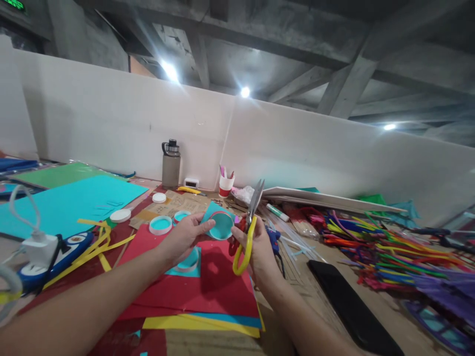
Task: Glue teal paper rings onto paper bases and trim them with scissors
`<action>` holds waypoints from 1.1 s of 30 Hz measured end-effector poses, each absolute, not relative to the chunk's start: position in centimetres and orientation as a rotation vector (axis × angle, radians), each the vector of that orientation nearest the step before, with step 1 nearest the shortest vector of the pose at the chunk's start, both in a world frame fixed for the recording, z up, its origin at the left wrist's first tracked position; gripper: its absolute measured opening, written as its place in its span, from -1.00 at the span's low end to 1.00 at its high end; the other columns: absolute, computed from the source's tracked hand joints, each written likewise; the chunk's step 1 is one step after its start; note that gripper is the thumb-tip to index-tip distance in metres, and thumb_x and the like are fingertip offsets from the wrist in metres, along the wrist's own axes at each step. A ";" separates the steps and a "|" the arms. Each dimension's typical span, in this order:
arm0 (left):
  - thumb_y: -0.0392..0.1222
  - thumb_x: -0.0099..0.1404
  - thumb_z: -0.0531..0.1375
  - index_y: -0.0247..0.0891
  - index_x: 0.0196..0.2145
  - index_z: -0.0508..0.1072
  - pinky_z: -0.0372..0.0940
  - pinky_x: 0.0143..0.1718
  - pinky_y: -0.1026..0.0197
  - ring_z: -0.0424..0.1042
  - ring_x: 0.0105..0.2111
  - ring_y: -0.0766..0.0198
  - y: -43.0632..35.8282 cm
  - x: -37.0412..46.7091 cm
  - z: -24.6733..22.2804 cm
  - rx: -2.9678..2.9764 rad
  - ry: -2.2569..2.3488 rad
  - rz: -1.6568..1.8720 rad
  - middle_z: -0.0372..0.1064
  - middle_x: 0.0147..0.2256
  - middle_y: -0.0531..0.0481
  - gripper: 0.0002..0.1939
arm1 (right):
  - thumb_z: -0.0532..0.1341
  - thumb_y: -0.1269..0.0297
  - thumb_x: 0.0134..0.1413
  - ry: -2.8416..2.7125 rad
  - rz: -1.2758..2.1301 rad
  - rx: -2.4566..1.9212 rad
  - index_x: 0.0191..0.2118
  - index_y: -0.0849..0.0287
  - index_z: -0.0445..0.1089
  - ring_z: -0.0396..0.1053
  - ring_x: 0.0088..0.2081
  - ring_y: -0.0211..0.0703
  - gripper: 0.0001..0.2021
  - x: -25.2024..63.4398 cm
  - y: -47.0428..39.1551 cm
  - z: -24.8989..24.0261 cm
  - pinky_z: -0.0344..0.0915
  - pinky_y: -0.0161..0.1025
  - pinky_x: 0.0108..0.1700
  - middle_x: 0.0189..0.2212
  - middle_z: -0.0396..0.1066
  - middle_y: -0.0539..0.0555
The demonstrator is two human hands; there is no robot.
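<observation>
1. Holds a shallow round cup (221,226) in the left hand (185,233), closed between thumb and fingers, lifted above the red paper (226,296) with its mouth tilted toward the viewer.
2. Grips the scissors (253,206) in the right hand (261,247), curled round the handles, blades upward and nearly together, just beside the cup and not biting into any paper.
3. Shows blue paper across the held cup, plus a flap (211,209) jutting past the rim: judged partly done, seemingly not yet trimmed.
4. Shows two more blue-filled cups beyond the left hand, a nearer one (161,225) and a farther one (181,216), without visible overhang: probably finished.
5. Shows another cup (188,261) below the left wrist, on a blue square (196,271) with paper spreading past the rim: apparently left untrimmed.
6. Includes also, on the worktop (293,291), a large blue sheet (70,205) with cuts and loose scraps at left, and a glue stick (277,212) beyond the right hand.
7. Gives no clear view of any glue.
</observation>
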State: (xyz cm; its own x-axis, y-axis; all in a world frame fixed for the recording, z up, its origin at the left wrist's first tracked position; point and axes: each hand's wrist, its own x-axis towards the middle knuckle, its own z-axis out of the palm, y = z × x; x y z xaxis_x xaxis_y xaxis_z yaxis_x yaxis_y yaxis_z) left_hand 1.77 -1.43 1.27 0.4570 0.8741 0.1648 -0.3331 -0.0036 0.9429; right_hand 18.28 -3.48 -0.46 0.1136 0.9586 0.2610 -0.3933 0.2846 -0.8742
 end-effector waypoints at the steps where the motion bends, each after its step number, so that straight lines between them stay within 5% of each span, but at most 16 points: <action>1: -0.05 0.10 0.27 -0.29 -0.17 0.48 0.30 -0.13 0.14 0.46 -0.26 0.18 -1.4 1.8 1.2 1.210 0.560 1.046 0.49 -0.23 -0.12 -0.63 | 0.39 0.33 -0.22 -0.981 1.127 -0.732 -0.13 0.02 0.17 0.31 -0.58 -0.36 -0.50 18.3 -3.5 -0.4 0.30 -0.38 -0.56 -0.44 0.32 -0.15; 9: -0.15 0.07 0.30 -0.27 -0.23 0.48 0.27 -0.13 0.24 0.43 -0.26 0.28 -1.9 2.5 0.7 1.106 0.576 1.149 0.49 -0.28 -0.02 -0.72 | 0.40 0.36 -0.26 -0.975 1.164 -0.747 -0.16 0.05 0.18 0.36 -0.46 -0.31 -0.50 18.0 -3.8 -0.4 0.38 -0.32 -0.41 -0.41 0.33 -0.13; 20: -0.17 0.09 0.30 -0.31 -0.23 0.47 0.32 -0.18 0.22 0.45 -0.30 0.27 -2.3 2.8 0.7 1.009 0.514 1.130 0.49 -0.25 -0.09 -0.72 | 0.42 0.36 -0.30 -0.986 1.122 -0.787 -0.14 0.03 0.18 0.32 -0.51 -0.35 -0.45 18.2 -3.5 -0.6 0.31 -0.37 -0.46 -0.42 0.31 -0.15; 26: -0.18 0.09 0.29 -0.36 -0.35 0.49 0.37 -0.35 0.27 0.43 -0.44 0.32 -1.3 2.2 0.7 0.919 0.550 1.200 0.48 -0.43 -0.05 -0.80 | 0.27 0.09 -0.03 -1.125 0.989 -0.937 -0.10 0.01 0.14 0.24 -0.53 -0.35 -0.60 18.3 -4.2 -0.4 0.26 -0.37 -0.45 -0.47 0.22 -0.14; 33: -0.28 0.15 0.24 -0.39 -0.34 0.49 0.42 -0.41 0.24 0.45 -0.47 0.28 0.5 0.0 1.3 0.748 0.575 1.295 0.50 -0.43 -0.09 -0.88 | 0.12 0.04 0.10 -1.590 0.712 -1.120 -0.03 0.10 0.16 0.30 -0.25 -0.18 -0.63 19.4 -5.1 0.5 0.25 -0.25 -0.15 -0.29 0.30 0.02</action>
State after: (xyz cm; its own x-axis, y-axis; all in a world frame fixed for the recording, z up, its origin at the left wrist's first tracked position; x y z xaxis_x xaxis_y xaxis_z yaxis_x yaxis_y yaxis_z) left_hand 0.01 0.54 1.29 0.1936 0.9806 0.0304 -0.6354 0.1017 0.7655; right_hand 19.43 -5.13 0.49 -0.0474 0.9159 0.3985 0.3125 0.3926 -0.8650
